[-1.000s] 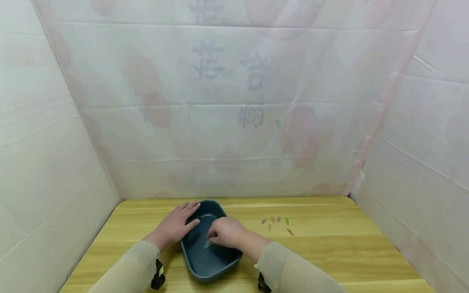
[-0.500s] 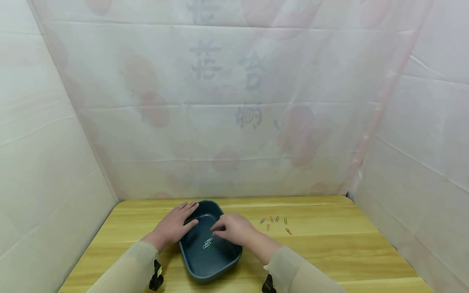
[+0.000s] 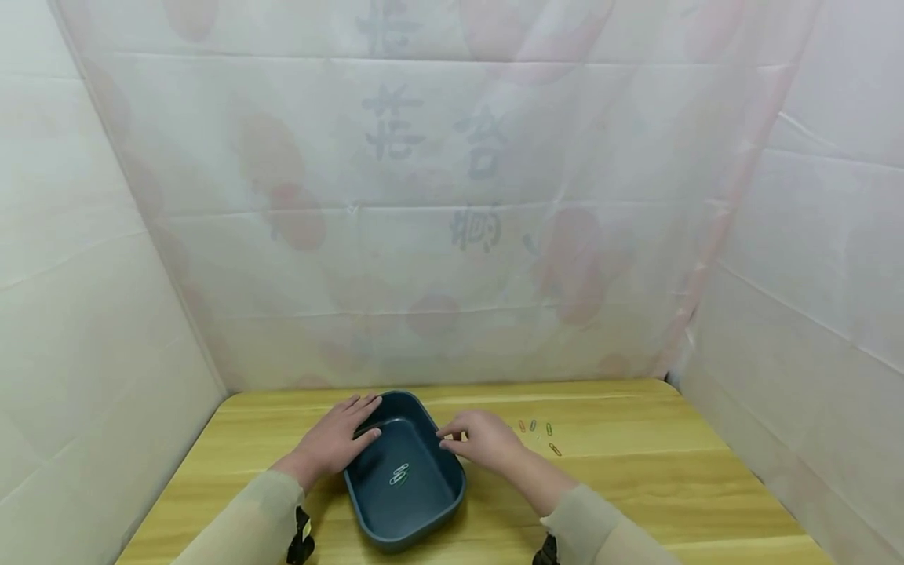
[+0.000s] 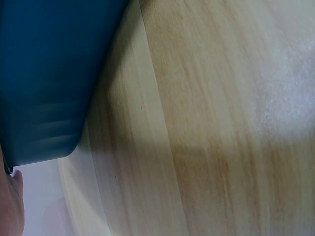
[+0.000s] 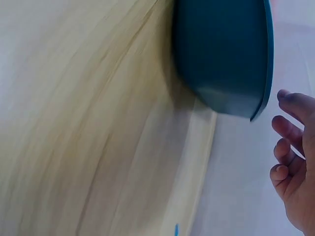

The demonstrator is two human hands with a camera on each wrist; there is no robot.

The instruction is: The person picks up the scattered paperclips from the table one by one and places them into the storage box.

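A dark blue tray (image 3: 417, 526) sits on the wooden table (image 3: 636, 486) with a couple of paper clips (image 3: 399, 475) lying in it. My left hand (image 3: 337, 436) rests flat on the tray's far left rim, fingers straight. My right hand (image 3: 483, 439) hovers just right of the tray's rim, fingers loosely curled and holding nothing. Several coloured paper clips (image 3: 537, 430) lie on the table right of that hand. The left wrist view shows the tray's outer wall (image 4: 44, 78). In the right wrist view the tray (image 5: 221, 54) and my right hand's fingers (image 5: 288, 132) appear.
White patterned sheets wall in the table at the back (image 3: 452, 220) and on both sides. Bare wood stretches to the right of the loose clips and along the front edge.
My right hand has lifted out of the tray and moved right past its rim, leaving a clip inside. The left hand has stayed on the rim.
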